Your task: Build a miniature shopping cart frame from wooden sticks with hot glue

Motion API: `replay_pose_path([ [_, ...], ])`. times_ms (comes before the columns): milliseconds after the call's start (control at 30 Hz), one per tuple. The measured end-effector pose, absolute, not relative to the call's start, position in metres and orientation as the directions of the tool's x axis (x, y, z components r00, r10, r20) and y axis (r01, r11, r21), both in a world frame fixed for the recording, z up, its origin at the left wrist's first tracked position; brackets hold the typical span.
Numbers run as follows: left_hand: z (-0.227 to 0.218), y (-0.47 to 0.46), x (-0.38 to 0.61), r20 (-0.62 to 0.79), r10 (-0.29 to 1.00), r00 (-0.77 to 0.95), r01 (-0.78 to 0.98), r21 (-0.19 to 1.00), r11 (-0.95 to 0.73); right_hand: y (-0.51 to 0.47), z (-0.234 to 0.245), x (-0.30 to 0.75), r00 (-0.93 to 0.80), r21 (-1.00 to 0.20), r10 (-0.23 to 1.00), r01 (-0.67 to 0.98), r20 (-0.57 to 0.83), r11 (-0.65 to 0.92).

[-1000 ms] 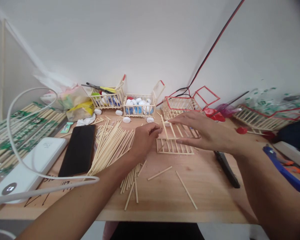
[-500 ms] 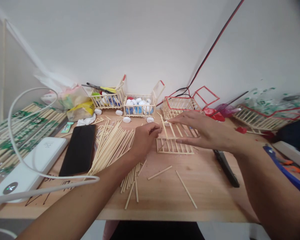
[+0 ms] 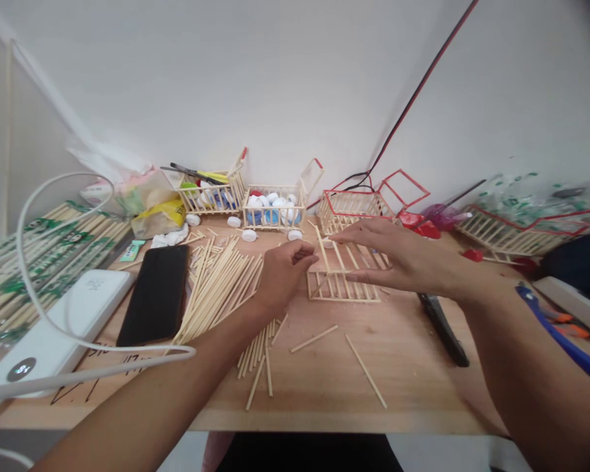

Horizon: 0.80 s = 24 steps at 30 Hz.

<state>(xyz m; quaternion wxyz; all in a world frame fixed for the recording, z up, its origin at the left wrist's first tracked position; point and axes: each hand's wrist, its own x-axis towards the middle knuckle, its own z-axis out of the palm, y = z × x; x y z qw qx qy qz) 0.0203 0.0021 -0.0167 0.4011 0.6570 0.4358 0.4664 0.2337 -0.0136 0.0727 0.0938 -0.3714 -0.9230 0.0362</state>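
Observation:
A small basket frame of wooden sticks lies on the table in front of me, its slats partly covered by my right hand. My left hand is at the frame's left end, thumb and fingertips pinched together; what they hold, if anything, is too small to make out. Stretched over the frame from the right is my right hand, thumb apart from the extended fingers. The thumb is by the frame's front upper rail; whether it presses on it I cannot tell. Below and left of my left hand spreads a pile of loose sticks.
Behind stand stick carts, one with bottle caps and one red-trimmed. A phone, white power bank and cable lie left. A black utility knife and blue-handled tool lie right. Single sticks lie near the front edge.
Almost nothing differs. Both hands keep their places and poses at the stick frame, with only a very slight shift of the view.

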Motion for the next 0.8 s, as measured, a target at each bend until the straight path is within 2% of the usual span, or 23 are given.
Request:
replay_pose_path([
  [267, -0.0171, 0.0016, 0.0193, 0.337, 0.934, 0.121, 0.189, 0.915, -0.355, -0.0143, 0.073, 0.2325, -0.699, -0.132, 0.704, 0.691, 0.126, 0.711],
  [500, -0.017, 0.0007, 0.0165, 0.404, 0.902, 0.151, 0.18, 0.886, -0.426, -0.014, 0.0718, 0.233, -0.698, -0.109, 0.704, 0.696, 0.13, 0.71],
  [800, -0.0156, 0.0027, 0.0158, 0.437, 0.895, 0.088, 0.203, 0.872, -0.446, -0.0153, 0.0705, 0.2318, -0.688, -0.138, 0.712, 0.699, 0.143, 0.702],
])
